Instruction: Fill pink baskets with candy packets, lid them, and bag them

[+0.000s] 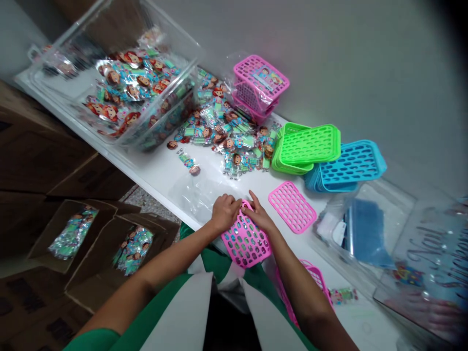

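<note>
A pink perforated basket (246, 241) is held near my lap at the table's front edge, with small green and blue packets showing through its holes. My left hand (225, 212) grips its far left corner, fingers curled over the rim. My right hand (258, 214) presses the same far end from the right, thumb on the pink plastic and index finger raised. Right of my hands lies a flat pink perforated lid (292, 207). Beyond them, many doll-printed packets (237, 141) are heaped on the white table (161, 180).
Clear bin of packets (120, 92) at back left; wrapped pink baskets (260, 85), green baskets (309, 146) and blue baskets (347, 168) at the back. Clear container (369, 229) at right, another pink basket (314, 275) under my right forearm. Cardboard boxes (91, 258) at lower left.
</note>
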`<control>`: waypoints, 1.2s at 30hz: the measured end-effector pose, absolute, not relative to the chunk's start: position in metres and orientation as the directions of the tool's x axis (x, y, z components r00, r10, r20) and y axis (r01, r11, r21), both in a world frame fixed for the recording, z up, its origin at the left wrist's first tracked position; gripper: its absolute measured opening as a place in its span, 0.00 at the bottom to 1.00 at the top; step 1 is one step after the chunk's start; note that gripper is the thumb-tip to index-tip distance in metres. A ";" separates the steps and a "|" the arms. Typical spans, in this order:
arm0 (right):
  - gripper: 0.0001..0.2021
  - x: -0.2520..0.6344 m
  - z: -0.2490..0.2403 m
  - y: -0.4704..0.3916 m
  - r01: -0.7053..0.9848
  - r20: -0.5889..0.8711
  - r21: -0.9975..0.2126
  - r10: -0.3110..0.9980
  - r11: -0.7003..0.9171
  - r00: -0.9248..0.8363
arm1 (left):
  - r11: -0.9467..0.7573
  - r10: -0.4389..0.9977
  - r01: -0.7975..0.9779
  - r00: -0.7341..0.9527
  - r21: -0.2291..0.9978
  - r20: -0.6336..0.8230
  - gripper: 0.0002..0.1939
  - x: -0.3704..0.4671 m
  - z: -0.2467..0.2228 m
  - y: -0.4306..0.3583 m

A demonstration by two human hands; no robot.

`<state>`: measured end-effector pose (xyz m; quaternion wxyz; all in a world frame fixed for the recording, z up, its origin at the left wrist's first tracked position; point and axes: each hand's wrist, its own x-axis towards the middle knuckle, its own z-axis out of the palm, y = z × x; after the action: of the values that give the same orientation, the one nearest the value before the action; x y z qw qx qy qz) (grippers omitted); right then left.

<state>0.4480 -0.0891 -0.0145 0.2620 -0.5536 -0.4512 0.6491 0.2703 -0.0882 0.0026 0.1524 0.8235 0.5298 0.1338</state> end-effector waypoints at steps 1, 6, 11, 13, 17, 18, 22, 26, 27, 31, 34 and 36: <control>0.39 0.448 -0.015 -0.090 0.183 -0.458 -0.887 0.856 -0.423 -0.240 | -0.410 0.904 0.826 0.424 0.386 0.052 0.18 0.274 0.003 -0.089; 0.19 0.448 -0.018 -0.093 0.281 -0.257 -0.936 0.958 -0.213 -0.129 | -0.422 0.899 0.826 0.435 0.375 0.052 0.20 0.281 0.005 -0.096; 0.14 0.455 -0.018 -0.086 0.297 -0.198 -0.942 0.974 -0.157 -0.114 | -0.474 0.870 0.781 0.486 0.406 0.082 0.21 0.281 0.005 -0.108; 0.14 0.461 -0.018 -0.085 0.312 -0.216 -0.937 0.964 -0.160 -0.155 | -0.488 0.859 0.757 0.505 0.434 0.086 0.19 0.281 0.005 -0.114; 0.14 0.474 -0.015 -0.091 0.377 -0.212 -0.917 0.957 -0.125 -0.197 | -0.543 0.802 0.601 0.579 0.586 0.149 0.17 0.272 0.010 -0.135; 0.14 0.476 -0.014 -0.094 0.385 -0.209 -0.916 0.956 -0.117 -0.207 | -0.520 0.811 0.565 0.563 0.641 0.161 0.15 0.266 0.012 -0.142; 0.15 0.480 -0.008 -0.104 0.388 -0.272 -0.906 0.933 -0.167 -0.234 | 0.038 0.999 0.558 0.010 0.829 -0.053 0.15 0.237 0.011 -0.160; 0.16 0.476 -0.005 -0.110 0.382 -0.376 -0.887 0.886 -0.259 -0.272 | 0.548 0.823 0.189 -0.295 0.815 -0.486 0.32 0.223 -0.007 -0.154; 0.16 0.475 -0.004 -0.111 0.373 -0.387 -0.887 0.880 -0.274 -0.276 | 0.581 0.803 0.105 -0.237 0.807 -0.547 0.31 0.224 -0.012 -0.150; 0.16 0.473 -0.006 -0.114 0.323 -0.398 -0.895 0.879 -0.308 -0.263 | 0.562 0.827 -0.017 0.034 0.827 -0.561 0.27 0.236 -0.018 -0.145; 0.18 0.472 -0.008 -0.117 0.289 -0.407 -0.898 0.877 -0.333 -0.254 | 0.487 0.867 0.133 0.041 0.863 -0.496 0.27 0.240 -0.010 -0.152; 0.18 0.471 -0.009 -0.118 0.278 -0.402 -0.900 0.884 -0.335 -0.237 | 0.435 0.884 0.248 0.064 0.865 -0.463 0.27 0.239 -0.003 -0.159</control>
<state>0.4711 -0.1180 -0.0090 0.2556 -0.5621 -0.5168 0.5930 0.2388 -0.1587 -0.0032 0.5717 0.4528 0.6252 0.2780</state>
